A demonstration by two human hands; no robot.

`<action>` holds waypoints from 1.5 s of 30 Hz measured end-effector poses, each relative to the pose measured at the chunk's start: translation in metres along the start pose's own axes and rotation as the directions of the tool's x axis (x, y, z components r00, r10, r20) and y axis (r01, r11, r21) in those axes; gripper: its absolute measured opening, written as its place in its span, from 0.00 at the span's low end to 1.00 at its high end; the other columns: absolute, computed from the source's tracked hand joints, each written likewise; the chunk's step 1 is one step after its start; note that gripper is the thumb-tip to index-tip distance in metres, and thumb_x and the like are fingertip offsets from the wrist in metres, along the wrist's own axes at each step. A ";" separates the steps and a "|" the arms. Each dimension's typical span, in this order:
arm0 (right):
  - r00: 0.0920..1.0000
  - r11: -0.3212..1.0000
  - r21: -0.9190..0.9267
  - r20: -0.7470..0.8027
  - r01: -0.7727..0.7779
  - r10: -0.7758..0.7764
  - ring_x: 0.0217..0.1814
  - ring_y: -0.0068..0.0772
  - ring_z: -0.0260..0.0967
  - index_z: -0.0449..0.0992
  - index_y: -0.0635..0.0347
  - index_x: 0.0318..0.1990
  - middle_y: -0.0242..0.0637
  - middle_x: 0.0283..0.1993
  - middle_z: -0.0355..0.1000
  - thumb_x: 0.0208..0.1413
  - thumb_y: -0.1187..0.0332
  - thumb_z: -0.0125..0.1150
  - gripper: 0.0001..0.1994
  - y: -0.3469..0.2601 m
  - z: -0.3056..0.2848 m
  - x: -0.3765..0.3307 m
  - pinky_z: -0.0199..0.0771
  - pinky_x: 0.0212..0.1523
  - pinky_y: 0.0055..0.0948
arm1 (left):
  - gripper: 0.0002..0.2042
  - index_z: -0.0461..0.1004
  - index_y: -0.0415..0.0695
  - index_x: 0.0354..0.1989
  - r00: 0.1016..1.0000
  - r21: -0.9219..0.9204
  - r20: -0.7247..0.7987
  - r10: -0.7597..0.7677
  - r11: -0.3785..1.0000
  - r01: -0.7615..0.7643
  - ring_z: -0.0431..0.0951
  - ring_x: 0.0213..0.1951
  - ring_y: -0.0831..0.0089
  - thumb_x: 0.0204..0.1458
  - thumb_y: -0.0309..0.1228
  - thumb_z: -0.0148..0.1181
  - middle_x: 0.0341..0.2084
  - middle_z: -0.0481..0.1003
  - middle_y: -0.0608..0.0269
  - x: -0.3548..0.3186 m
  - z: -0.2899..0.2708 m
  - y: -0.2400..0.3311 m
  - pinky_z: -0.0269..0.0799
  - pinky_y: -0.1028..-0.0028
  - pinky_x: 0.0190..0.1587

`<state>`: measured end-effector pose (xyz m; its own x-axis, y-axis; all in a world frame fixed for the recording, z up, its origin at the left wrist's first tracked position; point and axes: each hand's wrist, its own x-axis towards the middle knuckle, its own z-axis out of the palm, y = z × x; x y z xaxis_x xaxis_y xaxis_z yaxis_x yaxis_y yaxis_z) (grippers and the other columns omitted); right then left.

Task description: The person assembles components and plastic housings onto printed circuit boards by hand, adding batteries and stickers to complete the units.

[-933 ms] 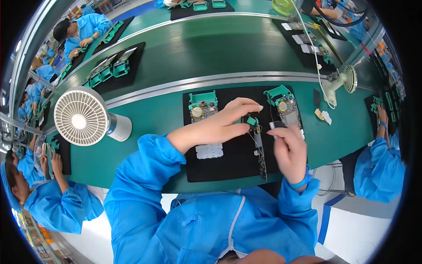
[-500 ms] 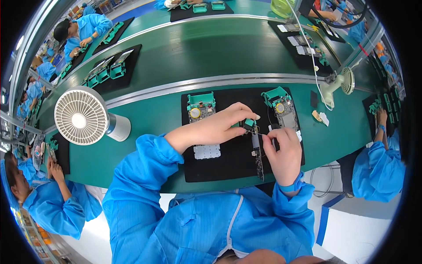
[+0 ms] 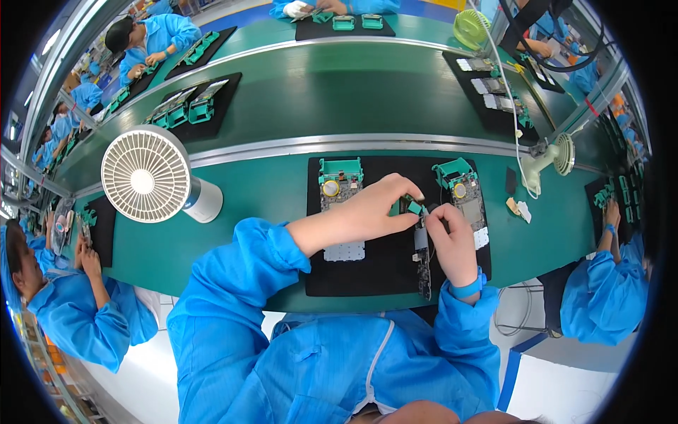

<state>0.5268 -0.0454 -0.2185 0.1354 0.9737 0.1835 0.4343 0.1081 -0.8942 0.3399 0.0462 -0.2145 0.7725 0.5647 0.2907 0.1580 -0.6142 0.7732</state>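
Observation:
On the black mat (image 3: pixel 385 283), my left hand (image 3: pixel 374 212) pinches a small green plastic part (image 3: pixel 414 207) at the top end of a narrow circuit board (image 3: pixel 424 272). My right hand (image 3: pixel 454 244) meets it from the right, thumb and forefinger pinched together at the green part. What lies between those right fingertips is too small to make out. Partly under my left wrist is a circuit board with a green holder (image 3: pixel 340 168) and a round yellow part. A similar board with a green holder (image 3: pixel 453 172) rests just beyond my right hand.
A white fan (image 3: pixel 145 180) stands left of the mat, and a small pale green fan (image 3: pixel 554 159) at the right with a white cable. White scraps (image 3: pixel 521 208) lie near it. A metal rail (image 3: pixel 282 145) crosses behind the mat. Co-workers sit on both sides.
My right fingertips have come up close to the green part; the thin wire seen between my hands before is now hardly visible. The whole view has shifted slightly.

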 end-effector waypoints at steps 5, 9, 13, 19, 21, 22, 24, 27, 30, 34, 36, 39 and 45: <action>0.947 0.897 -0.425 -0.219 0.123 -0.234 0.37 0.43 0.66 0.73 0.62 0.37 0.39 0.35 0.68 0.53 0.61 0.66 0.13 0.007 -0.008 -0.009 0.64 0.39 0.38 | 0.20 0.73 0.36 0.35 0.976 0.230 -0.079 -0.202 0.949 0.215 0.75 0.38 0.54 0.44 0.41 0.68 0.32 0.73 0.48 -0.001 -0.008 0.014 0.71 0.64 0.40; 0.911 0.478 -0.876 -0.244 -0.061 -0.331 0.49 0.46 0.62 0.69 0.57 0.51 0.40 0.47 0.66 0.40 0.49 0.73 0.33 0.022 -0.032 -0.004 0.61 0.47 0.42 | 0.20 0.69 0.37 0.35 0.984 0.137 -0.074 -0.162 0.976 0.171 0.71 0.35 0.53 0.42 0.38 0.69 0.33 0.66 0.50 -0.010 -0.004 0.023 0.68 0.61 0.37; 0.933 0.390 -0.915 -0.223 -0.100 -0.284 0.57 0.49 0.62 0.67 0.58 0.54 0.43 0.53 0.66 0.37 0.48 0.74 0.37 0.041 -0.051 0.006 0.63 0.49 0.45 | 0.18 0.68 0.37 0.34 0.994 0.158 -0.087 0.066 0.986 -0.052 0.70 0.39 0.53 0.43 0.37 0.67 0.34 0.65 0.49 -0.012 0.023 0.008 0.70 0.62 0.40; 0.900 0.481 -0.877 -0.223 -0.017 -0.374 0.58 0.56 0.62 0.68 0.61 0.54 0.51 0.55 0.65 0.43 0.55 0.73 0.32 0.056 -0.065 -0.002 0.63 0.55 0.48 | 0.19 0.70 0.36 0.35 0.976 0.361 0.183 0.116 0.916 -0.176 0.69 0.42 0.54 0.41 0.38 0.66 0.36 0.67 0.50 -0.023 0.015 0.000 0.71 0.62 0.43; 0.937 0.671 -0.726 -0.115 0.147 -0.329 0.53 0.56 0.62 0.69 0.63 0.52 0.51 0.49 0.65 0.44 0.61 0.73 0.28 0.025 -0.050 -0.018 0.63 0.52 0.47 | 0.20 0.70 0.35 0.36 0.974 0.403 0.209 0.094 0.899 -0.173 0.69 0.43 0.56 0.40 0.38 0.67 0.37 0.67 0.51 -0.026 0.008 -0.002 0.71 0.63 0.42; 0.951 0.755 -0.616 -0.027 0.227 -0.308 0.52 0.56 0.62 0.69 0.63 0.51 0.50 0.47 0.65 0.43 0.63 0.73 0.28 0.012 -0.045 -0.027 0.63 0.52 0.46 | 0.20 0.70 0.34 0.36 0.975 0.408 0.205 0.091 0.897 -0.169 0.69 0.43 0.56 0.40 0.37 0.67 0.37 0.67 0.51 -0.027 0.005 -0.001 0.71 0.62 0.42; 0.935 0.838 -0.422 0.228 0.346 -0.272 0.51 0.56 0.60 0.68 0.62 0.49 0.50 0.50 0.62 0.34 0.63 0.77 0.32 0.006 -0.036 -0.040 0.63 0.53 0.44 | 0.20 0.70 0.35 0.34 0.982 0.393 0.177 0.073 0.909 -0.139 0.69 0.41 0.54 0.39 0.37 0.67 0.36 0.67 0.50 -0.026 0.003 -0.008 0.71 0.62 0.42; 0.922 0.809 -0.453 0.276 0.374 -0.272 0.51 0.55 0.60 0.68 0.61 0.47 0.50 0.49 0.61 0.35 0.64 0.77 0.30 0.001 -0.016 -0.048 0.64 0.52 0.45 | 0.19 0.70 0.35 0.33 0.993 0.369 0.118 0.020 0.927 -0.063 0.70 0.41 0.53 0.40 0.38 0.65 0.35 0.67 0.49 -0.026 0.004 -0.004 0.72 0.61 0.41; 0.926 0.785 -0.492 0.207 0.377 -0.315 0.48 0.53 0.61 0.68 0.60 0.40 0.47 0.44 0.63 0.39 0.70 0.73 0.21 0.005 -0.009 -0.046 0.65 0.46 0.43 | 0.19 0.70 0.34 0.35 0.993 0.347 -0.007 -0.118 0.931 0.113 0.72 0.41 0.52 0.42 0.38 0.63 0.35 0.68 0.48 -0.033 0.024 0.016 0.73 0.59 0.40; 0.892 0.852 -0.335 0.354 0.402 -0.281 0.40 0.50 0.64 0.70 0.59 0.31 0.44 0.39 0.64 0.38 0.72 0.73 0.15 0.007 -0.030 -0.043 0.66 0.37 0.41 | 0.18 0.69 0.34 0.35 0.996 0.357 -0.002 -0.088 0.930 0.083 0.70 0.43 0.52 0.43 0.37 0.63 0.37 0.67 0.48 -0.049 0.048 0.029 0.74 0.60 0.39; 0.877 0.850 -0.313 0.377 0.423 -0.298 0.39 0.49 0.64 0.72 0.59 0.30 0.42 0.37 0.65 0.39 0.72 0.72 0.12 0.010 -0.029 -0.042 0.66 0.36 0.40 | 0.17 0.69 0.35 0.34 0.997 0.461 -0.074 0.013 0.887 0.023 0.68 0.43 0.52 0.41 0.36 0.64 0.37 0.66 0.49 -0.055 0.052 0.031 0.73 0.60 0.42; 0.863 0.831 -0.295 0.348 0.471 -0.366 0.41 0.49 0.65 0.75 0.60 0.31 0.43 0.37 0.66 0.41 0.74 0.70 0.10 0.013 -0.024 -0.044 0.68 0.39 0.41 | 0.31 0.68 0.34 0.48 0.969 0.564 -0.183 0.164 0.825 -0.033 0.62 0.57 0.40 0.33 0.36 0.68 0.49 0.65 0.39 -0.048 0.044 0.025 0.62 0.51 0.59; 0.859 0.865 -0.194 0.340 0.462 -0.382 0.43 0.47 0.64 0.76 0.58 0.32 0.41 0.40 0.67 0.43 0.74 0.70 0.09 0.021 -0.027 -0.042 0.68 0.42 0.38 | 0.41 0.56 0.34 0.63 0.982 0.286 0.150 0.111 0.946 -0.151 0.57 0.63 0.40 0.38 0.31 0.68 0.59 0.60 0.39 -0.023 0.033 0.015 0.56 0.52 0.65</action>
<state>0.5537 -0.0894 -0.2339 -0.3526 0.8635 0.3606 0.6114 0.5043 -0.6098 0.3448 0.0057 -0.2289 0.8689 0.4033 0.2869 0.2088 -0.8242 0.5263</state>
